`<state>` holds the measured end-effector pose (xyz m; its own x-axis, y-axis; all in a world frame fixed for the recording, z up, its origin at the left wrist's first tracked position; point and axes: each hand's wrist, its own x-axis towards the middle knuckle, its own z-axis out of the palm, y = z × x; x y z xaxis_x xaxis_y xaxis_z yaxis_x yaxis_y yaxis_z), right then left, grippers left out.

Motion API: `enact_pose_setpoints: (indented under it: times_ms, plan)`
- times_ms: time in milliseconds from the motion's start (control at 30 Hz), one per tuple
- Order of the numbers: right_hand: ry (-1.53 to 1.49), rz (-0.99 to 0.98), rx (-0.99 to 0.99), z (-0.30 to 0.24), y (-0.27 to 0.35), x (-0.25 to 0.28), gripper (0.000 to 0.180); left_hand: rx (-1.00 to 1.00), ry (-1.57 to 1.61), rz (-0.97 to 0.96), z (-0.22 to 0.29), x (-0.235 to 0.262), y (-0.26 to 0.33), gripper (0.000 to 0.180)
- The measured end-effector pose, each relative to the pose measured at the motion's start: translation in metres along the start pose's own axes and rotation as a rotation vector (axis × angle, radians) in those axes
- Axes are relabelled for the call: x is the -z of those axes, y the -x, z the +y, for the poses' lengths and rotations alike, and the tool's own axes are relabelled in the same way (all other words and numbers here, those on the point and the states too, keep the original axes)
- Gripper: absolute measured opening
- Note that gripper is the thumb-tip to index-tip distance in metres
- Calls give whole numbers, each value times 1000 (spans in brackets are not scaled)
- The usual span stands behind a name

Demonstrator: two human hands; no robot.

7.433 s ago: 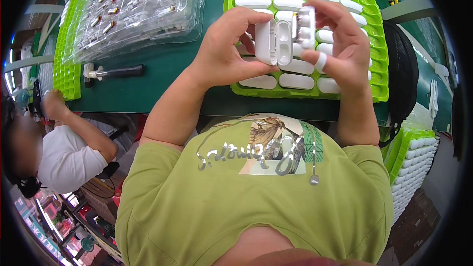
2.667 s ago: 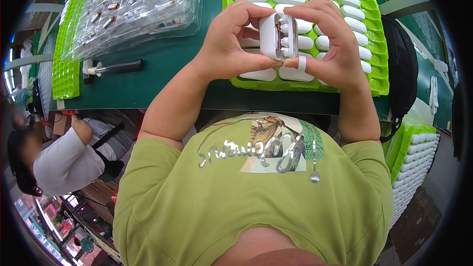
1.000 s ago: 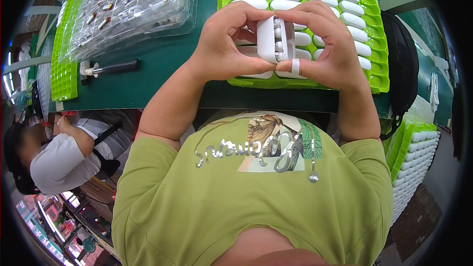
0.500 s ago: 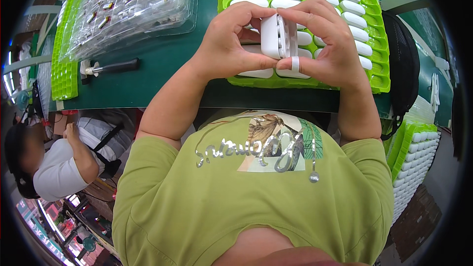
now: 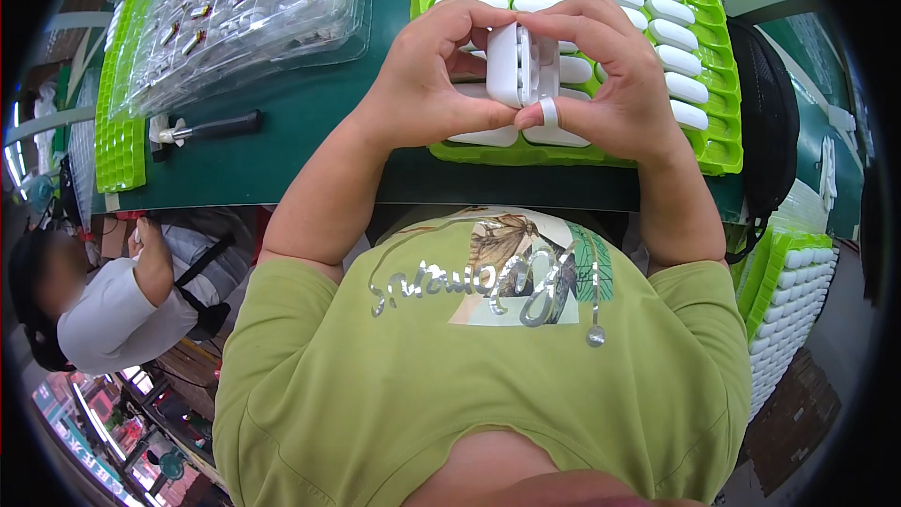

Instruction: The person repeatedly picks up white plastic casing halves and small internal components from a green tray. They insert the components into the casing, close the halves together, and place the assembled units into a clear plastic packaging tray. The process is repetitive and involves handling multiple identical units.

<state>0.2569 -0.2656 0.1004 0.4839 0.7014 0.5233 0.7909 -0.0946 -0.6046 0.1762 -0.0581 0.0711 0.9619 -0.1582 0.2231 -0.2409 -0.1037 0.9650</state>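
Note:
Both of my hands hold one small white plastic case (image 5: 519,66) above a bright green tray (image 5: 723,131). My left hand (image 5: 427,84) grips its left side, thumb underneath. My right hand (image 5: 615,84) wraps its right side, and a white finger cot covers one fingertip (image 5: 548,113). The case stands on edge, and its inner face is mostly hidden by my fingers. Rows of white oblong cases (image 5: 648,9) fill the tray beneath my hands.
A stack of clear blister trays (image 5: 244,14) with small metal parts lies at the far left on the dark green bench (image 5: 282,160). A black-handled tool (image 5: 202,128) lies by it. Another green tray (image 5: 122,145) sits at the left, more stacked at the lower right (image 5: 784,300). A seated person (image 5: 113,305) works at the left.
My hands have kept the white case between them, turning it slightly and drawing it a little nearer. The person at the left has shifted an arm.

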Motion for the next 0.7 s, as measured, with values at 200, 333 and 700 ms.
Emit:
enact_pose_setpoints:
  times_ms: [200,333,700]
  plan:
    - [58,30,92,-5,-3,3,58,-101,25,-15,-3,6,-1,69]
    - [6,-20,72,-6,-3,8,58,-99,-21,-39,-1,8,2,68]
    - [13,12,59,-1,-3,3,59,-106,-94,15,1,1,1,69]
